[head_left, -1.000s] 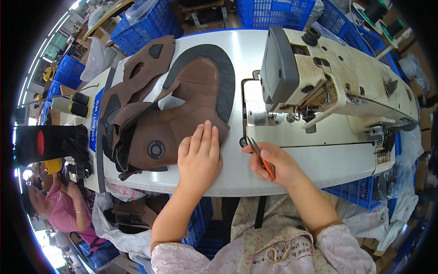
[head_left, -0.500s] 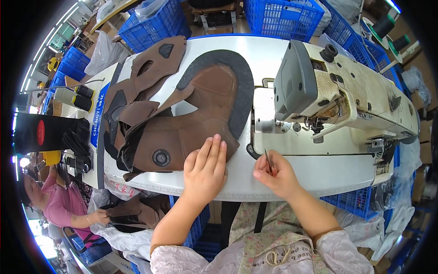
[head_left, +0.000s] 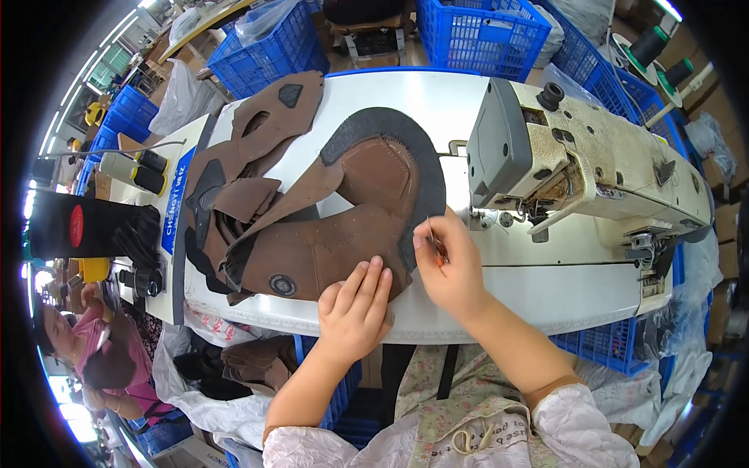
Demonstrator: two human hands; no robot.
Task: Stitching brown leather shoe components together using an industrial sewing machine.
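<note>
A brown boot upper (head_left: 296,251) with a wide black edge band (head_left: 425,175) and a round dark badge lies on the white sewing table. My left hand (head_left: 353,308) rests flat on its near right corner, fingers stretched out. At the right edge of the band, my right hand (head_left: 454,269) is closed on small thread snips (head_left: 441,259); a thin metal tip and an orange part show between the fingers. The rest of the snips is hidden in the palm. More brown upper pieces (head_left: 269,117) are heaped at the left, partly under the boot upper.
A sewing machine (head_left: 608,175) takes up the right of the table (head_left: 538,300). Blue crates (head_left: 484,35) stand behind. Thread spools (head_left: 148,170) sit on the neighbouring machine at the left. A co-worker in pink (head_left: 117,366) handles a brown piece at the lower left.
My right hand has moved left and up with the snips, to the band's edge. The boot upper has shifted slightly right. My left hand stays on it. The co-worker has lifted a brown piece.
</note>
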